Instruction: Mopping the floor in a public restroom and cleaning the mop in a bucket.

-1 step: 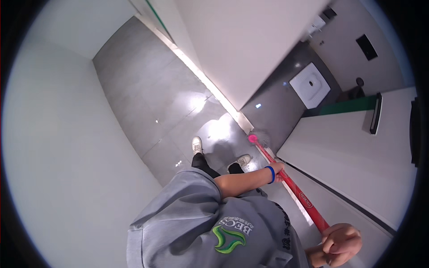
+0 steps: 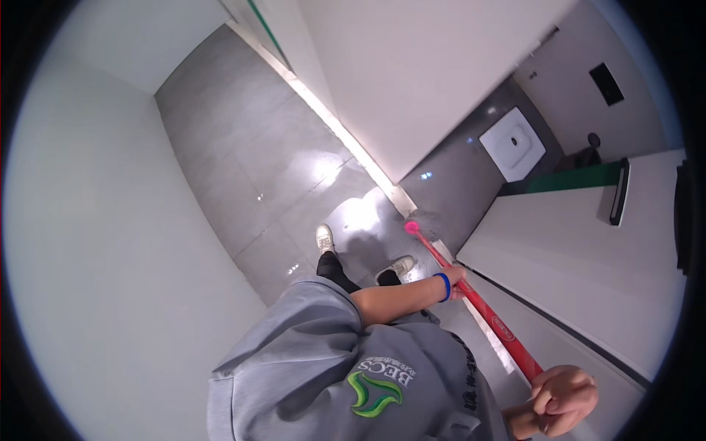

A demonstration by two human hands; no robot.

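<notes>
A mop with a red pole [image 2: 481,306] slants from the lower right up toward the doorway of a toilet stall. My left hand [image 2: 456,282], with a blue band at the wrist, is closed around the middle of the pole. Higher up, at the pole's near end, my right hand [image 2: 565,400] is wrapped in a fist about the top. The pole's far end has a pink joint [image 2: 412,228]. Beside that joint, grey mop strands [image 2: 425,220] spread on the floor at the stall's threshold; part of them is hard to make out against the grey tiles.
A white squat toilet [image 2: 512,144] is set in the dark stall floor. A pale partition [image 2: 412,73] stands left of the opening, and an open door [image 2: 566,228] to its right. Wet-looking grey tiles [image 2: 235,147] run along a white wall [image 2: 95,257]. My shoes [image 2: 324,239] stand nearby.
The pole's far end with its pink joint has shifted slightly left. Both hands keep their hold on the mop, almost in place.
</notes>
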